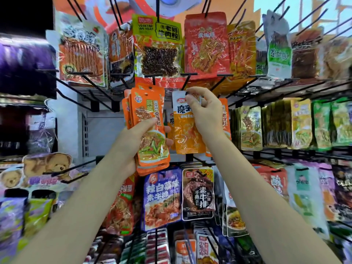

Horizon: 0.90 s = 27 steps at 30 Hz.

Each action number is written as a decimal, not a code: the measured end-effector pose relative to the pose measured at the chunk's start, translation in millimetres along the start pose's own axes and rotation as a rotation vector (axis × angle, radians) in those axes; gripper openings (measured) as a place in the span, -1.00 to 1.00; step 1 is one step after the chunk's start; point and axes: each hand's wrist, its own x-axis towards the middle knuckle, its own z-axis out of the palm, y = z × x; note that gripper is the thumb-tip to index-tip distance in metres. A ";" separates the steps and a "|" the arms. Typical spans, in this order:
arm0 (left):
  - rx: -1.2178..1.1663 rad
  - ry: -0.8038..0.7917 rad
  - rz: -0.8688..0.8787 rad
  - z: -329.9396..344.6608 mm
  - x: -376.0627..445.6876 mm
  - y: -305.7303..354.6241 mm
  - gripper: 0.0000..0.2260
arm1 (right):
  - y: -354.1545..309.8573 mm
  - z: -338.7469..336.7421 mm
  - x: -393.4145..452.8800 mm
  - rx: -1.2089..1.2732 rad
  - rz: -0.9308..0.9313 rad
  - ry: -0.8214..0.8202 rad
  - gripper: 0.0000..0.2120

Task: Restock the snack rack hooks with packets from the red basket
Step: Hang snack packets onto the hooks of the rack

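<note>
Right now the right hand (204,111) is pinching the white-topped orange packet (187,128) upright by its top edge just under the black hook (185,83), while the left hand (133,147) is gripping the spare packet stack (150,130) beside it.

Bare hooks (89,80) at the left leave open room; hanging packets (247,126) crowd the right side.

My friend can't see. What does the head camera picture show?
Two bare arms reach up to a snack rack: the left hand holds a stack of orange packets, and the right hand pinches the top of a white and orange packet at a black hook. Rows of colourful snack packets hang all around.
</note>
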 end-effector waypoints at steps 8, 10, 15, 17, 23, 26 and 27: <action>0.042 -0.033 0.092 1.4 7.4 -9.8 -0.62 | 3.1 -3.5 -16.2 -0.348 -0.061 0.042 -0.75; 0.059 -0.018 0.097 3.5 9.8 -12.1 -0.51 | -6.3 -10.0 -23.9 -0.224 -0.043 0.036 -0.75; 0.087 -0.060 0.103 20.1 14.8 -17.3 -0.59 | -22.4 -17.4 -33.1 0.055 0.206 -0.228 -0.79; 0.073 -0.068 0.083 25.6 16.9 -18.8 -0.72 | -17.1 -20.6 -31.5 0.080 0.193 -0.170 -0.71; 0.088 -0.042 0.041 38.5 17.1 -22.3 -0.87 | -6.5 -47.9 -13.3 0.088 0.277 0.020 -0.78; 0.083 -0.109 0.029 43.1 21.6 -26.2 -0.87 | -2.5 -59.3 -0.8 0.042 0.308 0.074 -0.73; 0.086 -0.115 0.042 43.3 22.1 -26.6 -0.87 | -2.8 -61.5 1.4 0.035 0.313 0.082 -0.70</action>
